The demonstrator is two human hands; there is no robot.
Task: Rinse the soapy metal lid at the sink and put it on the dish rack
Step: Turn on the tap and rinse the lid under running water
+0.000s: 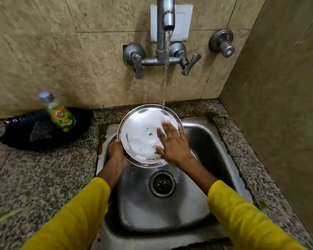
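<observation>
A round metal lid point(141, 134), white with soap foam on its inner face, is held tilted over the steel sink point(211, 141). My left hand point(116, 150) grips its lower left rim from behind. My right hand point(173, 143) lies flat on the lid's right side, fingers spread. Water runs from the tap point(167, 17) in a thin stream onto the lid's upper right edge and spills off below my right wrist. No dish rack is in view.
A green dish-soap bottle point(61, 114) leans in a black tray point(79, 123) with a scrub pad point(41, 130) on the granite counter point(34, 177), left of the sink. Tap handles point(188, 64) and a wall valve point(224, 44) sit on the tiled wall. The drain point(162, 184) is below the lid.
</observation>
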